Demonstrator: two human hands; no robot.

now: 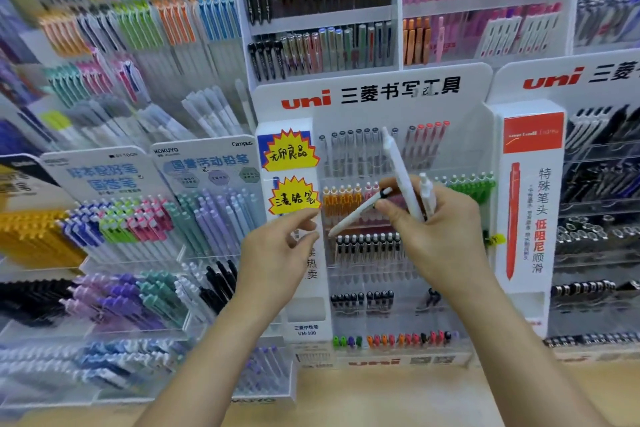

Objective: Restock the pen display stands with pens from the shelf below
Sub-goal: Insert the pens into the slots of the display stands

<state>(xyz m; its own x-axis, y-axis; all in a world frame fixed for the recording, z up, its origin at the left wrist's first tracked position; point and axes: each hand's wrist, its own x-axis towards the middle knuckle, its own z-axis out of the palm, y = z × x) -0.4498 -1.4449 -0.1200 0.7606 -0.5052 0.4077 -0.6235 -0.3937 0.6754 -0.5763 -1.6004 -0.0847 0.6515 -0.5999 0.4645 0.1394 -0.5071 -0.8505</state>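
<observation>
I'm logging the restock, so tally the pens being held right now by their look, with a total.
all-white pens: 2
white pen with a black end: 1
Total: 3, all in the right hand; the left hand holds none.

R hand (440,232) w/ white pens (401,170)

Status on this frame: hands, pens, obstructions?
Right hand gripping three white pens. Left hand open, empty, beside the angled pen's end. Uni stand ahead, nothing blocking.
</observation>
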